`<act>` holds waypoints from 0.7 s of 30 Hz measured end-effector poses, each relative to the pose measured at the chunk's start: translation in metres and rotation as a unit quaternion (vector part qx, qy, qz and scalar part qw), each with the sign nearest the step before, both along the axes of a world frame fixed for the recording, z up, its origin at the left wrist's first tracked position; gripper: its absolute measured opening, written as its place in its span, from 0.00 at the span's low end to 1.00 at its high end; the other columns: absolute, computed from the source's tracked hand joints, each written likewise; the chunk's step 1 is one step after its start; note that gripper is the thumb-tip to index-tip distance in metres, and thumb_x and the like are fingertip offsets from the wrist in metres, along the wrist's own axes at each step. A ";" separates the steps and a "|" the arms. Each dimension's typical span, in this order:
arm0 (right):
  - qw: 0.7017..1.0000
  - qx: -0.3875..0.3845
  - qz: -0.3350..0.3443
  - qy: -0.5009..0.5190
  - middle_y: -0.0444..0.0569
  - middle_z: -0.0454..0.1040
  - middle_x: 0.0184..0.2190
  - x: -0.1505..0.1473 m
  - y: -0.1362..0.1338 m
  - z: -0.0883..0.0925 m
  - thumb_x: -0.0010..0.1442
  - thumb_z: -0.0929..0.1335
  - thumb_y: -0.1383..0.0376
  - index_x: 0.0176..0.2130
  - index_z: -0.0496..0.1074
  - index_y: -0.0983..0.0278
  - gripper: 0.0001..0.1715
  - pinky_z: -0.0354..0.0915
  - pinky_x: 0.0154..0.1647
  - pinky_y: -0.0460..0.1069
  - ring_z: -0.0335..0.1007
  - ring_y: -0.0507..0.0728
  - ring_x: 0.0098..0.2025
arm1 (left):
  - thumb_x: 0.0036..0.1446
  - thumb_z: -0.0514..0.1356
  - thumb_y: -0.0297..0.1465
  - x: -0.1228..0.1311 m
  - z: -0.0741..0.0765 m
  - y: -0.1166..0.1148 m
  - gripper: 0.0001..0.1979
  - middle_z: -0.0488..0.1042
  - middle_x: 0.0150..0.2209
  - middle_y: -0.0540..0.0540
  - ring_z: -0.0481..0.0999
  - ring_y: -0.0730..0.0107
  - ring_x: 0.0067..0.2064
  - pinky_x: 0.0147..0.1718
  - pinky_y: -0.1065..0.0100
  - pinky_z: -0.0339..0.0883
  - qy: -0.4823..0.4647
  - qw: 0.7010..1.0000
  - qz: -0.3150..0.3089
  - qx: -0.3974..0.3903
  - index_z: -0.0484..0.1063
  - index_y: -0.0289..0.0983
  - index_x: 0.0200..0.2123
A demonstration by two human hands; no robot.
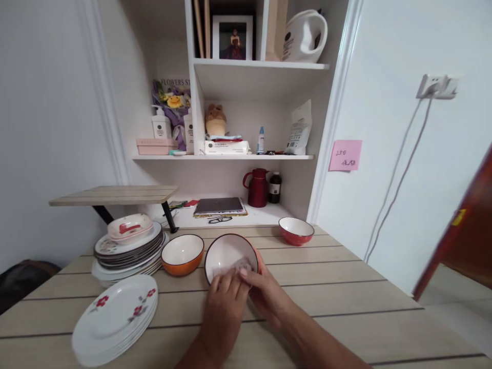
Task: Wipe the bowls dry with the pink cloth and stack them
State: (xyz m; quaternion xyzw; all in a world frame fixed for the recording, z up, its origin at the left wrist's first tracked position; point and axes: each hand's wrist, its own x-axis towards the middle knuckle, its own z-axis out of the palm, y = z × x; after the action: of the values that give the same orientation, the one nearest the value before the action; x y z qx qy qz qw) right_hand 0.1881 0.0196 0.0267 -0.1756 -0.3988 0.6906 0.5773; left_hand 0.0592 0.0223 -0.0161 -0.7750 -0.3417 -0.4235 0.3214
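A bowl (pixel 230 247) with a white inside, a dark rim and an orange outside is tilted toward me. My right hand (pixel 269 294) grips it by its right side, thumb over the near rim. Inside the bowl's near part lies a thin, pale, crumpled cloth (pixel 222 270); whether it is fabric or tissue I cannot tell. My left hand (pixel 226 302) presses that cloth against the bowl with bent fingers, its fingertips partly hidden. Just left stands an orange bowl (pixel 182 268), upright. Farther right sits a red bowl (pixel 296 237), also upright.
Flowered white plates (pixel 115 318) are stacked at the front left. Behind them rises a taller plate stack (pixel 130 253) topped by a pink-rimmed dish (pixel 129 228). A small raised shelf (pixel 115 195) overhangs it. A laptop (pixel 219 205), glasses (pixel 220 220) and a red jug (pixel 257 188) lie beyond.
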 end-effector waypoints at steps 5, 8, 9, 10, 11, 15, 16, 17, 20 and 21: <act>0.995 -0.031 -0.072 -0.057 0.43 0.77 0.34 -0.003 0.003 0.002 0.50 0.74 0.66 0.57 0.68 0.57 0.35 0.65 0.40 0.50 0.70 0.56 0.35 | 0.70 0.49 0.27 0.005 -0.003 0.004 0.15 0.80 0.46 0.44 0.76 0.61 0.48 0.47 0.58 0.64 0.006 0.999 -0.022 -0.029 0.73 0.36 0.50; 0.989 -0.014 -0.063 -0.136 0.45 0.78 0.36 0.014 0.005 0.015 0.50 0.73 0.67 0.55 0.70 0.58 0.32 0.63 0.41 0.50 0.71 0.57 0.38 | 0.67 0.56 0.29 0.006 -0.005 0.008 0.11 0.79 0.45 0.43 0.76 0.60 0.47 0.44 0.59 0.66 0.043 0.997 -0.053 -0.034 0.73 0.36 0.50; 0.985 -0.009 -0.059 -0.161 0.45 0.78 0.36 0.022 0.005 0.019 0.50 0.73 0.67 0.55 0.71 0.59 0.32 0.63 0.41 0.50 0.71 0.57 0.39 | 0.66 0.57 0.30 0.006 -0.005 0.009 0.11 0.79 0.45 0.43 0.76 0.60 0.46 0.43 0.59 0.66 0.060 0.995 -0.067 -0.038 0.73 0.36 0.50; 0.981 -0.005 -0.054 -0.184 0.45 0.78 0.35 0.031 0.006 0.024 0.49 0.73 0.67 0.55 0.71 0.59 0.32 0.62 0.40 0.50 0.71 0.58 0.39 | 0.66 0.57 0.30 0.005 -0.005 0.009 0.11 0.79 0.45 0.44 0.75 0.61 0.47 0.43 0.60 0.66 0.073 0.993 -0.080 -0.042 0.73 0.37 0.50; 0.978 -0.007 -0.049 -0.205 0.45 0.78 0.35 0.040 0.007 0.027 0.49 0.73 0.66 0.55 0.71 0.59 0.33 0.62 0.39 0.50 0.71 0.58 0.39 | 0.66 0.57 0.30 0.005 -0.005 0.010 0.11 0.78 0.46 0.44 0.75 0.62 0.48 0.45 0.60 0.66 0.085 0.991 -0.091 -0.048 0.72 0.38 0.51; 0.962 -0.029 0.001 -0.271 0.46 0.79 0.40 0.075 0.009 0.037 0.51 0.75 0.60 0.55 0.73 0.56 0.31 0.62 0.39 0.52 0.72 0.61 0.41 | 0.69 0.52 0.28 0.003 0.000 0.006 0.14 0.77 0.51 0.48 0.71 0.65 0.55 0.54 0.61 0.63 0.132 0.982 -0.122 -0.049 0.71 0.42 0.53; 0.959 -0.029 0.021 -0.281 0.46 0.79 0.41 0.081 0.009 0.038 0.52 0.75 0.58 0.54 0.73 0.55 0.29 0.63 0.41 0.53 0.72 0.62 0.44 | 0.69 0.52 0.28 0.003 0.001 0.004 0.13 0.77 0.51 0.49 0.71 0.65 0.56 0.55 0.61 0.62 0.141 0.982 -0.125 -0.034 0.72 0.42 0.52; 0.957 -0.024 0.037 -0.286 0.47 0.79 0.43 0.085 0.008 0.039 0.52 0.75 0.56 0.53 0.74 0.54 0.28 0.64 0.44 0.54 0.71 0.63 0.47 | 0.68 0.53 0.28 0.003 0.002 0.003 0.12 0.77 0.50 0.49 0.71 0.65 0.55 0.55 0.60 0.62 0.148 0.981 -0.125 -0.017 0.72 0.41 0.51; 0.965 0.001 0.060 -0.255 0.48 0.77 0.51 0.084 0.006 0.038 0.52 0.76 0.55 0.55 0.72 0.54 0.32 0.61 0.54 0.58 0.68 0.65 0.55 | 0.67 0.54 0.27 0.002 0.005 -0.001 0.10 0.77 0.49 0.47 0.73 0.64 0.52 0.53 0.59 0.62 0.153 0.983 -0.104 0.023 0.74 0.40 0.47; 0.971 0.009 0.058 -0.231 0.48 0.75 0.54 0.081 0.005 0.037 0.52 0.76 0.55 0.58 0.70 0.53 0.36 0.60 0.57 0.58 0.68 0.65 0.56 | 0.67 0.54 0.27 0.002 0.006 -0.002 0.10 0.78 0.49 0.46 0.73 0.64 0.52 0.52 0.59 0.62 0.148 0.984 -0.093 0.029 0.74 0.40 0.47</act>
State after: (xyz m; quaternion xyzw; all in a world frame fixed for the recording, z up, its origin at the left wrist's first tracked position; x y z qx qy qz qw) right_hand 0.2688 0.0245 0.0638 -0.3014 -0.5371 0.6600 0.4302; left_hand 0.0610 0.0205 -0.0105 -0.8477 -0.2049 -0.3420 0.3500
